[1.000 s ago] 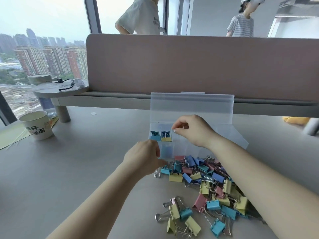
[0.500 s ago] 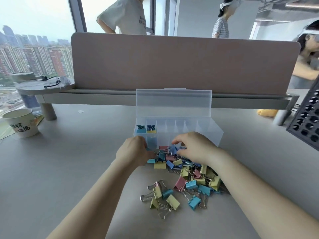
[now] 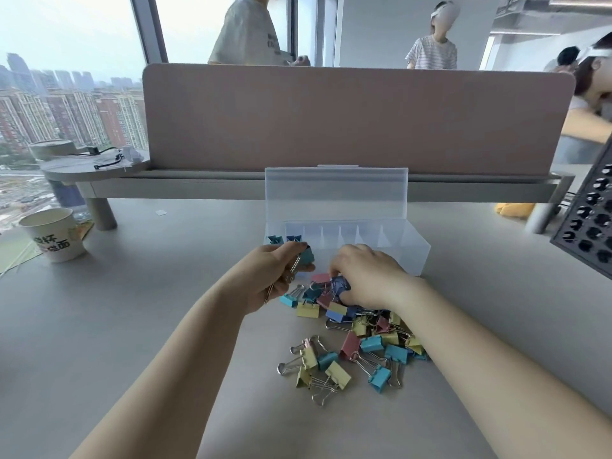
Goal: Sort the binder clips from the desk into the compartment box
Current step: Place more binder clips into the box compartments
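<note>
A clear plastic compartment box (image 3: pixel 412 246) stands open on the desk, its lid upright. Two binder clips (image 3: pixel 281 239) sit in its far-left compartments. In front of it lies a pile of binder clips (image 3: pixel 357 339) in blue, teal, yellow and pink. My left hand (image 3: pixel 271 276) holds a teal binder clip (image 3: pixel 306 256) by its wire handles, just in front of the box's left end. My right hand (image 3: pixel 367 276) lies on the top of the pile, its fingers curled around a dark blue clip (image 3: pixel 341 283).
A paper cup (image 3: pixel 54 235) stands at the left of the desk. A pink divider (image 3: pixel 357 117) and a low shelf (image 3: pixel 198 187) run behind the box. A black perforated rack (image 3: pixel 589 226) juts in at the right. Several people stand or sit beyond the divider.
My right hand came down from the box to the pile and stays there. My left hand rose slightly and now shows a teal clip held in its fingers. The camera view shifted.
</note>
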A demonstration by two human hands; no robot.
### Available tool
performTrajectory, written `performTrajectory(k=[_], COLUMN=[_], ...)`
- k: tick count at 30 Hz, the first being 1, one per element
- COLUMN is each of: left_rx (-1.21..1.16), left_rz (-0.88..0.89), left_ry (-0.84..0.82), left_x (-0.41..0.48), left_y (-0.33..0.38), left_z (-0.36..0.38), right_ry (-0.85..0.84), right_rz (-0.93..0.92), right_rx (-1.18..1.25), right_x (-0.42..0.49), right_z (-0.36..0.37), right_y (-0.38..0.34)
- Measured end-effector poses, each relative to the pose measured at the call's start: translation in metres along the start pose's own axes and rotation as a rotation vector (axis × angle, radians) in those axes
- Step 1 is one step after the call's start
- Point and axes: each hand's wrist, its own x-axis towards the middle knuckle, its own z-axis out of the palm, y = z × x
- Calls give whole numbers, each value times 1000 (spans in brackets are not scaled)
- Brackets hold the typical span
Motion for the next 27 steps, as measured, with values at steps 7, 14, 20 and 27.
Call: performTrajectory(k=[7,14,20,27], left_rx=[-296,-484,-87,871], left_rz=[-106,-200,-52,260], left_ry=[-51,-152,-6,294], left_x=[2,-1,3,9], left_y=[-3,-4,-8,-20], left_z=[6,15,14,10], right_ry=[147,133,241,346], right_rz=[164,261,373,404], right_rx=[639,1464,1624,1549], right_x=[-38,-54,-52,-48], right_z=[-17,-14,-15,-14], right_y=[19,44,48,51])
